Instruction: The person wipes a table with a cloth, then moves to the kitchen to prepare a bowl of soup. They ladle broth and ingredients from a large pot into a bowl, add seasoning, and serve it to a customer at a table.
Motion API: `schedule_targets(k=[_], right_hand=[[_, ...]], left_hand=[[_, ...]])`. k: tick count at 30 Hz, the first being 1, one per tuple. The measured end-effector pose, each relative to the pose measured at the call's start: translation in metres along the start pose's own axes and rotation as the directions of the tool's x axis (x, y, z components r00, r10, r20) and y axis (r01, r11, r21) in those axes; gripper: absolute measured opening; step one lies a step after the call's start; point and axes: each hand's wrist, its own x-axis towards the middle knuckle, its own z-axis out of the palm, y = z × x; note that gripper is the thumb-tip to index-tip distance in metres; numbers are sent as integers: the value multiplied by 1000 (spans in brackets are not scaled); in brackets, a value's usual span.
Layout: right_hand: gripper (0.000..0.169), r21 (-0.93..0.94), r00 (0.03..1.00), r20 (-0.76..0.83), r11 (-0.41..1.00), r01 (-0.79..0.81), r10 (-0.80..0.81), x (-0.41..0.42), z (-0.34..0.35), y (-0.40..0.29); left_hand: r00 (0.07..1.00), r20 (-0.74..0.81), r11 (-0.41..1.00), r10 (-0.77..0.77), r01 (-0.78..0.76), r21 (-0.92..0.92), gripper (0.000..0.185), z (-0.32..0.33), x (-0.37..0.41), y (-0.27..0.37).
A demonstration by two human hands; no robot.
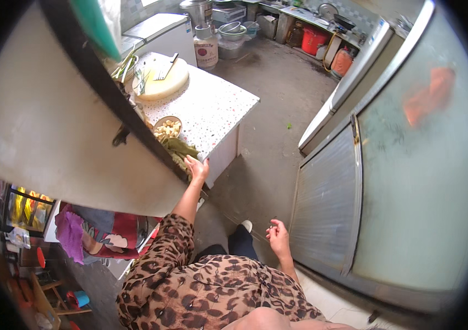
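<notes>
My left hand (197, 168) reaches forward to the near corner of a white speckled table (221, 113). Its fingers are apart, against or just beside a crumpled olive-green cloth (181, 149) that hangs at the corner. Just beyond the cloth stands a bowl of peeled garlic cloves (168, 128). Farther back, a thick round cutting board (170, 84) carries a cleaver (164, 72) and some cut greens (142, 80). Low at my right side, my right hand (278, 238) hangs with fingers loosely curled and apart, holding nothing.
A pale wall edge with a dark frame (106, 99) rises close on my left. On the right stand a frosted-glass door (415, 177) and a white fridge-like cabinet (333, 99). Concrete floor (267, 123) runs toward a gas cylinder (206, 49), a red bucket (313, 40) and a back counter (306, 15).
</notes>
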Motion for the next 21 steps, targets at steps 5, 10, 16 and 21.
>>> schedule_targets(k=[5,10,16,21], right_hand=[[25,-55,987,-158,998,-14,5,85,-58,-28],[28,-203,998,29,978,-54,61,143,-67,-36],[30,-191,944,322,982,-6,69,223,-43,-83],[33,-53,690,669,907,418,-279,332,44,-144]], left_hand=[[838,-163,845,-521,533,37,84,45,65,67],[751,-173,728,-637,660,185,42,44,106,61],[766,-516,920,-383,265,-289,15,54,66,42],[942,-113,858,-315,231,-458,16,51,36,101]])
